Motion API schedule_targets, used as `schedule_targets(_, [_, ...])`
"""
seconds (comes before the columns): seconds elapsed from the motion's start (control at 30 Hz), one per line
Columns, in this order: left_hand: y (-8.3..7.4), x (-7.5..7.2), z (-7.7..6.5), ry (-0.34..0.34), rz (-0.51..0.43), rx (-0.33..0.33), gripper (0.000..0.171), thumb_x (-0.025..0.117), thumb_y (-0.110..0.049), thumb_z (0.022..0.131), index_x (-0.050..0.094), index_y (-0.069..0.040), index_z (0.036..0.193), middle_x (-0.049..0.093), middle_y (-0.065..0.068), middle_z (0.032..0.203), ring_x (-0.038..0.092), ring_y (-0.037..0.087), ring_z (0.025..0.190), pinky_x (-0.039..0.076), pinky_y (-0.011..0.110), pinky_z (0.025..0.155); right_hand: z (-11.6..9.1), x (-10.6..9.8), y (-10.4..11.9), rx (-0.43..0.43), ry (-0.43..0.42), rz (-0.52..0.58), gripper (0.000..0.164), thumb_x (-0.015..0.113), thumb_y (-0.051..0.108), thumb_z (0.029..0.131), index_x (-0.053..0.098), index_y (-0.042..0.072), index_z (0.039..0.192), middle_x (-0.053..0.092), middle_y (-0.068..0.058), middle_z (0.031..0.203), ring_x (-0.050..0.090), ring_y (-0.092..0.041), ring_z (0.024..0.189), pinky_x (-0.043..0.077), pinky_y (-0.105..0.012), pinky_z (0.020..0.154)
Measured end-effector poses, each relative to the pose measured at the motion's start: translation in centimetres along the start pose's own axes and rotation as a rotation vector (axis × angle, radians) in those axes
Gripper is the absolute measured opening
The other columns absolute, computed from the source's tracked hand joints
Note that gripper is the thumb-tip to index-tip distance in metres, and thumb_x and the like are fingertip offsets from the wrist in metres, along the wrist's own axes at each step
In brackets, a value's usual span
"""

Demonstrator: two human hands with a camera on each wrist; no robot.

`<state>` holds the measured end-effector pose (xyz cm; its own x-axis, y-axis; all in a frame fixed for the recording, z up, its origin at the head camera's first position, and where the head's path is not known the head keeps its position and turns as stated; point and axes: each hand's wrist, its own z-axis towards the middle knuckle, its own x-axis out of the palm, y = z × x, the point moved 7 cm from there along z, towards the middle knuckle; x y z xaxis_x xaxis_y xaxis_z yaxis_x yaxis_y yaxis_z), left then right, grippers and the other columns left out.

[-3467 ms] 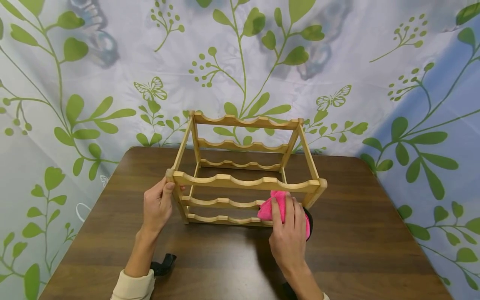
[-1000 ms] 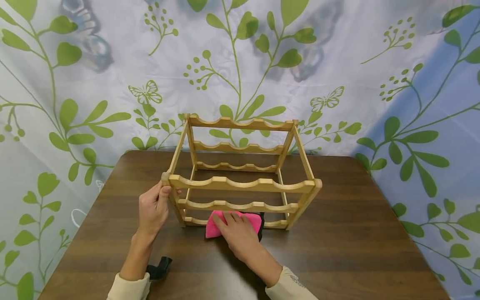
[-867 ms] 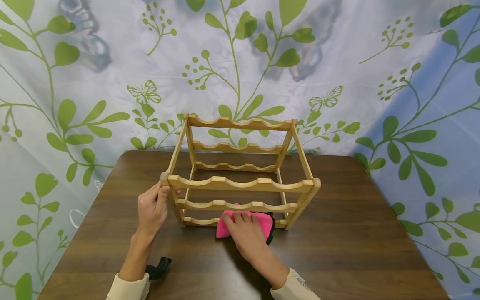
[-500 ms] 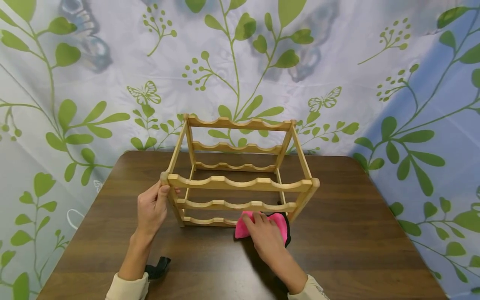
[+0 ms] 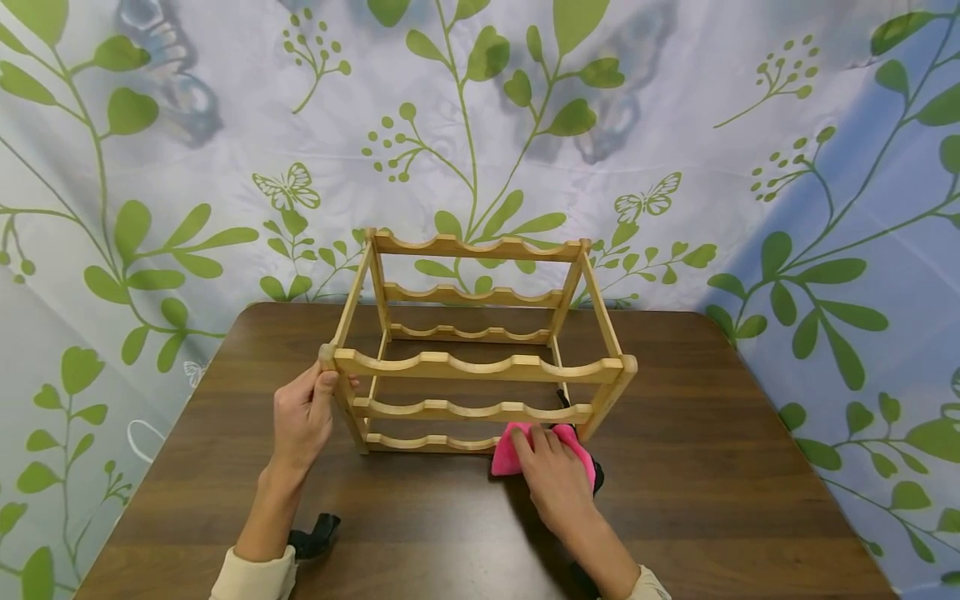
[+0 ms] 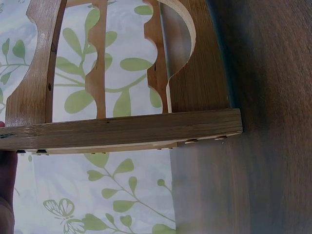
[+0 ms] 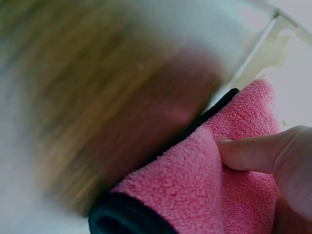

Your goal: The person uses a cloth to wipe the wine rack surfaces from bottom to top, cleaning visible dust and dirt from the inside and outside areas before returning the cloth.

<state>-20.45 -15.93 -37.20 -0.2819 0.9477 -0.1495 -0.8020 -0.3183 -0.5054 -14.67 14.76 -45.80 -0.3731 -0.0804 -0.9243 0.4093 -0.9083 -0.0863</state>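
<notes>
A light wooden wine rack (image 5: 480, 367) with scalloped rails stands on the brown table. My left hand (image 5: 302, 417) grips its front left post near the top corner. In the left wrist view the post of the rack (image 6: 122, 130) crosses the picture, with part of the left hand (image 6: 7, 195) at the edge. My right hand (image 5: 558, 479) holds a pink cleaning cloth (image 5: 507, 454) with black edging against the right part of the lowest front rail. The right wrist view shows the thumb (image 7: 253, 155) pressing into the bunched pink cloth (image 7: 180, 175).
The brown wooden table (image 5: 712, 467) reaches out on both sides of the rack. Behind it hangs a white curtain (image 5: 675, 100) printed with green leaves and butterflies. A black strap-like piece (image 5: 315, 536) shows beside the left wrist.
My right hand first went from the rack's right side to the middle of the lowest front rail, then slid back right with the cloth. The left hand keeps its grip on the post.
</notes>
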Motion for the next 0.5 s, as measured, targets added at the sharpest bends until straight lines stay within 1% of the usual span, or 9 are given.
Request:
schedule_targets(0.1, [0.0,0.0,-0.2,0.0,0.011,-0.002,0.046,0.05,-0.032,0.102,0.069,0.007,0.088,0.069,0.016,0.072,0.069,0.014,0.068,0.052,0.012,0.068,-0.1,-0.3,-0.2,-0.025,0.011,0.032,0.048,0.069,-0.007,0.074,0.054,0.01,0.116,0.059,-0.012,0.098,0.062,-0.03,0.084,0.052,-0.037,0.057])
schedule_targets(0.17, [0.0,0.1,-0.3,-0.001,0.024,-0.001,0.046,0.049,-0.033,0.102,0.07,0.006,0.088,0.069,0.016,0.072,0.069,0.014,0.068,0.052,0.012,0.067,-0.3,-0.9,-0.4,-0.043,-0.003,0.092,0.049,0.07,-0.003,0.073,0.056,0.013,0.118,0.059,-0.008,0.098,0.063,-0.025,0.082,0.05,-0.034,0.052])
schedule_targets(0.2, [0.1,0.2,-0.3,0.001,0.029,0.001,0.046,0.049,-0.034,0.102,0.07,0.006,0.089,0.069,0.016,0.072,0.069,0.014,0.068,0.051,0.012,0.067,-0.4,-1.3,-0.5,-0.053,-0.027,0.131,0.048,0.071,0.0,0.073,0.057,0.014,0.117,0.06,-0.006,0.098,0.063,-0.023,0.08,0.049,-0.032,0.05])
schedule_targets(0.27, [0.1,0.2,-0.3,-0.001,0.037,0.002,0.047,0.048,-0.035,0.102,0.07,0.006,0.09,0.069,0.016,0.071,0.069,0.015,0.067,0.051,0.011,0.065,-0.8,-2.6,-0.7,-0.075,-0.114,0.219,0.046,0.072,0.008,0.071,0.059,0.014,0.115,0.06,-0.003,0.101,0.064,-0.019,0.08,0.049,-0.031,0.047])
schedule_targets(0.3, [0.1,0.2,-0.2,-0.003,0.034,-0.001,0.047,0.048,-0.035,0.102,0.07,0.006,0.09,0.069,0.016,0.071,0.069,0.015,0.067,0.051,0.011,0.065,-1.0,-3.4,-0.7,-0.089,-0.18,0.272,0.044,0.071,0.012,0.071,0.061,0.012,0.114,0.061,-0.004,0.101,0.064,-0.018,0.078,0.049,-0.031,0.046])
schedule_targets(0.37, [0.2,0.1,-0.2,-0.006,0.024,-0.01,0.047,0.049,-0.034,0.102,0.07,0.006,0.089,0.069,0.017,0.071,0.069,0.015,0.067,0.051,0.012,0.065,-1.4,-5.5,-0.8,-0.127,-0.361,0.355,0.033,0.066,0.018,0.076,0.063,0.007,0.107,0.063,-0.007,0.098,0.064,-0.019,0.072,0.051,-0.031,0.044])
schedule_targets(0.4, [0.2,0.1,-0.2,-0.008,0.021,-0.014,0.047,0.049,-0.034,0.102,0.069,0.006,0.089,0.069,0.016,0.071,0.069,0.015,0.067,0.051,0.012,0.064,-1.6,-6.9,-0.7,-0.154,-0.474,0.384,0.029,0.064,0.021,0.08,0.064,0.003,0.103,0.063,-0.01,0.095,0.063,-0.02,0.068,0.052,-0.031,0.045])
schedule_targets(0.43, [0.1,0.0,-0.2,-0.01,0.019,-0.016,0.046,0.049,-0.034,0.101,0.069,0.006,0.089,0.069,0.016,0.071,0.069,0.015,0.067,0.051,0.012,0.064,-1.8,-8.3,-0.7,-0.17,-0.593,0.408,0.028,0.062,0.023,0.083,0.064,0.0,0.099,0.064,-0.013,0.091,0.063,-0.022,0.065,0.053,-0.031,0.046])
schedule_targets(0.5, [0.1,0.0,-0.1,-0.009,0.017,-0.019,0.046,0.049,-0.033,0.102,0.069,0.006,0.088,0.069,0.017,0.071,0.07,0.015,0.067,0.051,0.012,0.064,-2.2,-11.3,-0.8,-0.198,-0.87,0.457,0.034,0.061,0.027,0.088,0.061,-0.006,0.091,0.063,-0.019,0.082,0.061,-0.026,0.061,0.056,-0.027,0.053])
